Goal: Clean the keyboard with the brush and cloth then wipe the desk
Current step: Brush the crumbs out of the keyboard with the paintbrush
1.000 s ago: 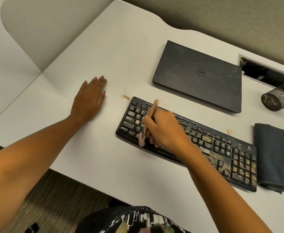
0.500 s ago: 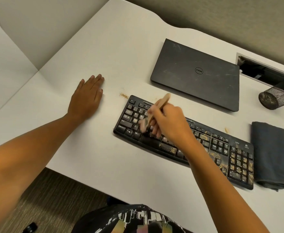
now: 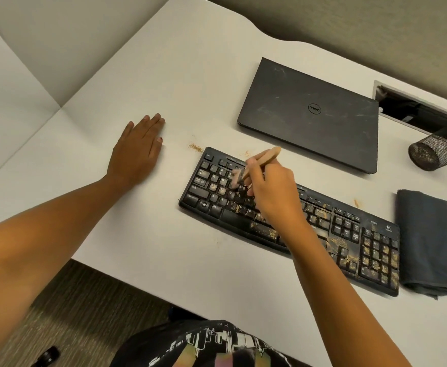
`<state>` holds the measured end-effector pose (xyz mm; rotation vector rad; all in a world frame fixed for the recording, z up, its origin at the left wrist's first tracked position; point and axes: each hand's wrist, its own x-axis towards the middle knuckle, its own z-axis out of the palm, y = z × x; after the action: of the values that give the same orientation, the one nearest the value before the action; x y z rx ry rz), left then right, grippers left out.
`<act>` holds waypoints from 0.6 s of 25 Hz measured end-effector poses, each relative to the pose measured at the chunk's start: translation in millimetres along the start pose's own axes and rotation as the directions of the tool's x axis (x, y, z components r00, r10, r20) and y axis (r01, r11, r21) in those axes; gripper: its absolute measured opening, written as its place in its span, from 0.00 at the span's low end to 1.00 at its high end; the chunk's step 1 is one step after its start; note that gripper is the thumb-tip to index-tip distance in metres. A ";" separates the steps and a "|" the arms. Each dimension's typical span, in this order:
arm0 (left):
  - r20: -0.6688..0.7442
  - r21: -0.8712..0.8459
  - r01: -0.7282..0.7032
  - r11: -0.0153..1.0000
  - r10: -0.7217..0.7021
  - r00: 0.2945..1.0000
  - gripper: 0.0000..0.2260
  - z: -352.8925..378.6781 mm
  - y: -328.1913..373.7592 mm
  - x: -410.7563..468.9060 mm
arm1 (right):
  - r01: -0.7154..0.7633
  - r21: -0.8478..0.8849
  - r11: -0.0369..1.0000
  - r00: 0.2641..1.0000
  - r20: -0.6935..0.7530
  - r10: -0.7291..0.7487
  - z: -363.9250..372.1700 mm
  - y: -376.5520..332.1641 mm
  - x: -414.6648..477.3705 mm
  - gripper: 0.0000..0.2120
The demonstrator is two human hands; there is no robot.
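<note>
**On the keyboard's left half, grit is being swept toward the back row**

The keyboard point(image 3: 346, 231) is laid slantwise on the white desk point(image 3: 164, 75), with its right end just beside the folded dark cloth point(image 3: 426, 242). The brush point(image 3: 263, 157) is pinched in the right hand point(image 3: 272, 189), whose fingers are curled round the wooden handle. The bristles are set on the upper letter rows of the left half.

A second ago the bristles were seen down by the front row. Since then they have been drawn up across the keys, and the handle has been tipped further toward the laptop point(image 3: 309, 115). The leftmost keys now look largely cleared. A small heap of crumbs point(image 3: 195, 147) is seen on the desk just beyond the keyboard's back-left corner.

Thick grit point(image 3: 376, 258) is still spread over the number pad, the middle keys and the space bar. The brushing is therefore judged to be at an early stage, with the cloth not yet taken up and the desk not yet wiped. The crumbs pushed onto the desk will have to be gathered in that last wipe.

The left hand point(image 3: 137, 152) is kept flat on the desk as before, fingers straight and nothing held, well apart from the keyboard. Behind the keyboard the laptop is closed, and a mesh cup point(image 3: 437, 152) is lying on its side at the far right.
</note>
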<state>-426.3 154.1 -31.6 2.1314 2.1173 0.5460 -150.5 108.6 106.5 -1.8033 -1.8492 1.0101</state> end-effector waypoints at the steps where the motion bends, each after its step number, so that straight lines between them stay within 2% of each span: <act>1: -0.001 0.000 -0.001 1.000 0.001 1.000 0.24 0.2 0.1 -0.4 | -0.005 -0.007 1.000 0.998 0.061 0.005 0.8 0.4 -1.2 0.16; 3: -0.013 0.001 -0.005 1.000 0.005 1.000 0.24 0.2 0.8 -0.6 | -0.020 -0.044 0.999 0.965 0.260 0.030 1.5 1.1 -10.1 0.16; 4: -0.015 0.000 -0.006 1.000 0.006 1.000 0.24 0.1 0.8 -0.7 | -0.035 -0.039 0.999 0.950 0.310 0.045 1.2 1.8 -14.2 0.16; 5: -0.016 -0.001 -0.006 1.000 0.006 1.000 0.24 -0.1 0.8 -0.6 | -0.055 -0.006 0.998 0.956 0.289 0.054 1.4 4.4 -14.5 0.16; 8: -0.017 -0.001 -0.004 1.000 0.004 1.000 0.23 0.5 0.8 -1.1 | -0.086 0.092 0.992 0.996 0.030 0.084 3.0 7.7 -5.8 0.15; 9: -0.016 0.000 -0.006 1.000 0.006 1.000 0.24 0.6 0.5 -1.1 | -0.099 0.093 0.991 0.995 0.028 0.097 3.1 7.4 -3.9 0.15; 12: -0.014 0.009 -0.012 1.000 0.012 1.000 0.24 0.7 -0.1 -0.4 | -0.162 0.098 0.982 0.977 0.159 0.145 3.6 7.6 -3.3 0.14; 15: -0.019 0.014 -0.013 1.000 0.013 1.000 0.23 1.4 -0.3 -0.8 | -0.187 0.214 0.959 0.981 0.097 0.169 2.3 7.6 -2.0 0.14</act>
<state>-426.1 153.7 -33.1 2.1577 2.1245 0.5559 -146.6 105.5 100.0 -1.8414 -1.5639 1.3138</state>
